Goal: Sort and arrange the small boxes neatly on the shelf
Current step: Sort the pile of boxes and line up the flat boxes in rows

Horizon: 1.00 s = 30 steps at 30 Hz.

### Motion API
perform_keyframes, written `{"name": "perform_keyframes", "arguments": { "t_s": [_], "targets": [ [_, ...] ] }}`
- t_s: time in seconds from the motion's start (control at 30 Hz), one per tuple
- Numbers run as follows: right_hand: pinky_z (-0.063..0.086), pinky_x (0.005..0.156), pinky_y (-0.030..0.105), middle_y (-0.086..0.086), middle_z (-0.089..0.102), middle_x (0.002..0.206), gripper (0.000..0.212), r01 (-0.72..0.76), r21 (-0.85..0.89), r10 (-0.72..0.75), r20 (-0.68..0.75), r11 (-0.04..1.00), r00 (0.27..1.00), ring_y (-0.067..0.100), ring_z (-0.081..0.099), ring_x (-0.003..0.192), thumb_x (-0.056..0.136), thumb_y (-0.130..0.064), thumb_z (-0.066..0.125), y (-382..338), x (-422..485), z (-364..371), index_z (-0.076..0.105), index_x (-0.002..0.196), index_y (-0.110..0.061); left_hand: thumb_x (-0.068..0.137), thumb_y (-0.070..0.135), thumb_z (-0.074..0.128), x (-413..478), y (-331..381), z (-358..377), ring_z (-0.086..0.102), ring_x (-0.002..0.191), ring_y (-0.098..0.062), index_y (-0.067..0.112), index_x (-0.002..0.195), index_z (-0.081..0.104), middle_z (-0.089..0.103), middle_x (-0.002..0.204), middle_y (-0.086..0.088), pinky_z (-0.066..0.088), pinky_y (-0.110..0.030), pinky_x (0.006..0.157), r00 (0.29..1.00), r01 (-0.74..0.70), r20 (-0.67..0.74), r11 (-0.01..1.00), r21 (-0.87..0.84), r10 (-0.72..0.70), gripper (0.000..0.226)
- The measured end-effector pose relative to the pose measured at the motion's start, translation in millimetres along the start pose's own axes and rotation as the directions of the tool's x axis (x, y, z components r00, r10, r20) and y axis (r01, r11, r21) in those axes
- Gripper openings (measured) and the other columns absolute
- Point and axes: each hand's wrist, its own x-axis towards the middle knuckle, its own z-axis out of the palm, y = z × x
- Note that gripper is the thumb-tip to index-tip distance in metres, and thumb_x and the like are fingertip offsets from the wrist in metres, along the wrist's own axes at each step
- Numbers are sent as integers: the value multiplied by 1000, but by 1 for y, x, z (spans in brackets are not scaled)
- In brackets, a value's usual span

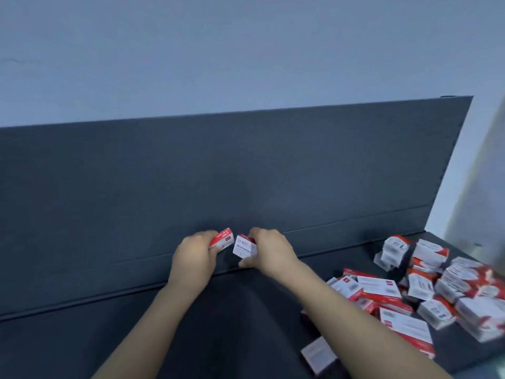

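Note:
Both my hands reach to the back of a dark grey shelf [109, 337], close to its rear panel. My left hand [195, 258] grips a small red-and-white box [222, 239], tilted, with its red end up. My right hand [269, 250] holds a second small white box with red trim [244, 248] just to the right of the first. The two boxes are a narrow gap apart. A jumbled pile of several similar red-and-white boxes [426, 291] lies on the shelf at the right.
The shelf's dark back panel [191, 173] rises behind my hands, with a pale wall above it. A small brownish box [318, 355] lies near the front edge under my right forearm. A white upright surface [481, 187] stands at the far right.

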Motion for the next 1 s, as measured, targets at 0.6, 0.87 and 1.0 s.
{"name": "perform_keyframes", "arguments": {
  "t_s": [0.6,0.87,1.0],
  "targets": [
    [44,72,34,13,65,109,21,95,-362,-59,110,927,992,32,62,100,88,-4,49,202,-56,-73,59,106,-8,83,0,46,-29,137,148,64,90,-24,10,92,63,67,99,-7,48,-31,72,913,69,332,893,445,-236,22],
    [53,80,38,5,68,99,20,109,-197,-92,93,974,991,25,64,90,89,-30,52,210,-68,-62,62,100,-15,89,21,52,-48,103,144,65,80,-20,11,89,69,69,85,-2,51,-31,68,866,48,476,973,227,-153,21],
    [52,84,36,2,67,106,28,122,-170,-112,70,978,991,21,63,96,90,-35,54,213,-75,-58,61,110,-17,92,27,50,-52,104,134,65,88,-24,7,97,68,71,98,-9,52,-39,79,847,55,512,983,178,-140,27]
  ]
}}
